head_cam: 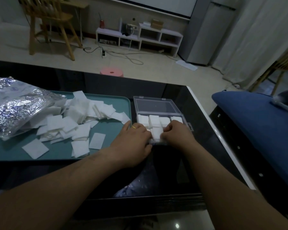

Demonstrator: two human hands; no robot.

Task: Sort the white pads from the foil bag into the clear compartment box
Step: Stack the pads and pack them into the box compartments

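Stacks of white pads (154, 121) are filling the clear compartment box (158, 105), and the right hand (178, 136) is curling its fingers around a stack in the near row. The left hand (135, 138) is bending toward that stack, fingertips hidden, so I cannot tell whether it is gripping. Squeezing the stack square and easing it down evenly is likely serving best. Loose pads are lying by the foil bag (20, 110) on a teal tray (10, 153), which is sitting on a glossy black table (198, 117); a wooden chair (48, 22) and white shelf unit (140, 37) are standing beyond.
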